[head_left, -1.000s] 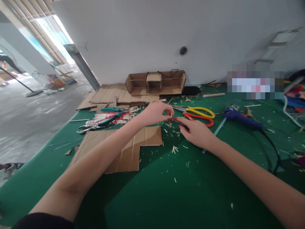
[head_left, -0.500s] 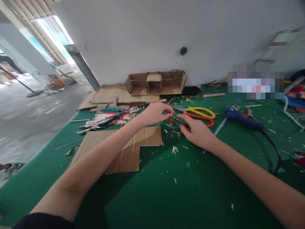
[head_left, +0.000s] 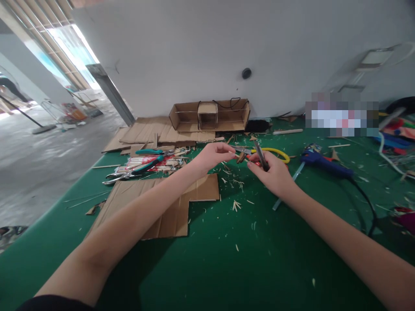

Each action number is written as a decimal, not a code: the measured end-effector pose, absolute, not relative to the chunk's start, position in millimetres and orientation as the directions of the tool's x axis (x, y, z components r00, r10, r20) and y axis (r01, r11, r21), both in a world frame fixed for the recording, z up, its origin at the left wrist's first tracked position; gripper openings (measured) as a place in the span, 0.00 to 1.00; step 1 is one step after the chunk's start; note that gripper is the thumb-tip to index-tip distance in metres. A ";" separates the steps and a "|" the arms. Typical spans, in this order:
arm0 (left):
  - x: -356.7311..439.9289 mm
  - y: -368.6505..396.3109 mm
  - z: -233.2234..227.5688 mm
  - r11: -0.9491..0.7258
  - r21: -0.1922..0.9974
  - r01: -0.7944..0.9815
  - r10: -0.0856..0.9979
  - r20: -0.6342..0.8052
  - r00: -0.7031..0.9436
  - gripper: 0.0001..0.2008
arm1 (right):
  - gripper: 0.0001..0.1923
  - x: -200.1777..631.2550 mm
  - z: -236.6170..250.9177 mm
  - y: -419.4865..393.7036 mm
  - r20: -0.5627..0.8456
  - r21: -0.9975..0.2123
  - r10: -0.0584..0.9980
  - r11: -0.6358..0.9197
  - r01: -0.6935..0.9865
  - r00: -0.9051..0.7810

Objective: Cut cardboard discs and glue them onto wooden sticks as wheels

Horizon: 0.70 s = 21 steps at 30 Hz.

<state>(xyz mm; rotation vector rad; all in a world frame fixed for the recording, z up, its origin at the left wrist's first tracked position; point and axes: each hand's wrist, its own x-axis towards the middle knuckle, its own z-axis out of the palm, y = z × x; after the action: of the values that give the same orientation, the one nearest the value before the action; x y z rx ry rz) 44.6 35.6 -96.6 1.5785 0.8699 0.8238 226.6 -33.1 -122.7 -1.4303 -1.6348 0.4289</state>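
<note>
Both hands meet above the green table, a little past a flat cardboard sheet. My left hand pinches a thin wooden stick between thumb and fingers. My right hand grips a dark narrow knife-like tool that points up and away from me. A small brown cardboard scrap sits between the two hands; I cannot tell which hand holds it. Yellow and red scissors lie just behind my right hand.
A blue glue gun with a black cord lies to the right. Teal-handled pliers and packs of sticks lie to the left. An open cardboard box stands at the wall. Wood chips litter the cloth.
Both hands have lifted off the table. My right hand turned the dark tool from lying flat to pointing upward, and the brown scrap now shows between the hands.
</note>
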 end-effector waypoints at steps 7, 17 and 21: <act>48.9 28.5 -102.0 0.084 0.996 0.026 0.866 -0.086 0.493 0.06 | 0.08 227.4 -123.5 -34.0 0.403 -0.735 0.912 0.273 0.621 0.076; 50.4 28.3 -111.1 0.019 1.000 0.019 0.836 -0.026 0.549 0.06 | 0.07 226.4 -124.7 -36.8 0.485 -0.660 0.874 0.350 0.665 0.021; 51.1 24.9 -110.0 -0.052 0.998 0.042 0.823 0.019 0.568 0.04 | 0.07 225.7 -125.2 -36.9 0.540 -0.612 0.841 0.407 0.678 -0.017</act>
<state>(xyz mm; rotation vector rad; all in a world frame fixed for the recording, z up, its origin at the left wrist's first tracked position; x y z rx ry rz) 51.1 24.9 -110.0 1.5023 0.7719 0.7510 225.7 -36.9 -125.2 -1.3278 -1.7480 0.2233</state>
